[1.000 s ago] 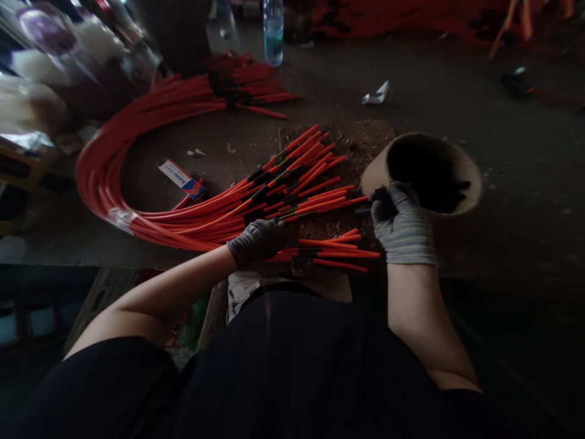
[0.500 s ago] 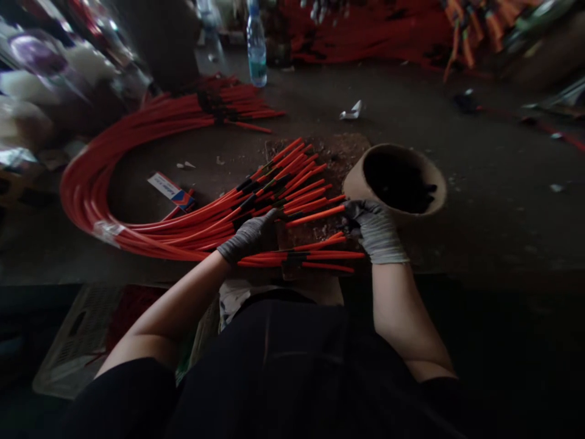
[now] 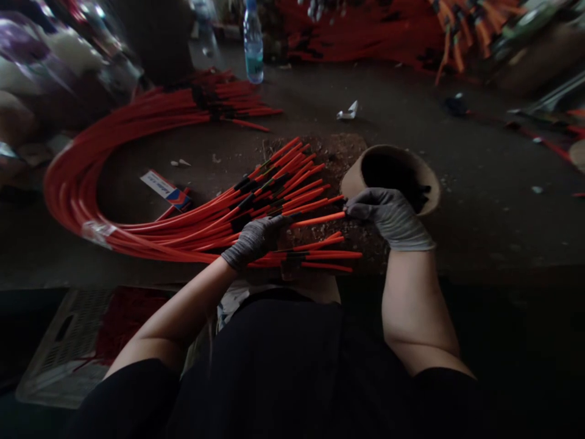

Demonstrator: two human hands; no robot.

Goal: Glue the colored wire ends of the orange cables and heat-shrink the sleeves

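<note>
A thick bundle of orange-red tubes (image 3: 68, 177) curves across the dark table, its cut ends fanned out before me. My left hand (image 3: 258, 236), in a grey glove, is closed around one orange tube (image 3: 320, 219) near its dark section. The fingers of my right hand (image 3: 388, 213), gloved too, pinch together at that tube's right tip; anything small between them is hidden. Just behind the right hand stands a round cardboard-coloured container (image 3: 354, 177) with dark pieces inside.
A blue and white box (image 3: 164, 189) lies inside the tube loop. Farther back are a plastic bottle (image 3: 253, 52), a white scrap (image 3: 348, 111) and more red tubes (image 3: 365, 30). A crate (image 3: 50, 366) sits below at left.
My right hand has risen and turned over, its wrist shifting right, with its fingertips still at the tube's tip. My left hand has shifted slightly right. The view has shifted a little.
</note>
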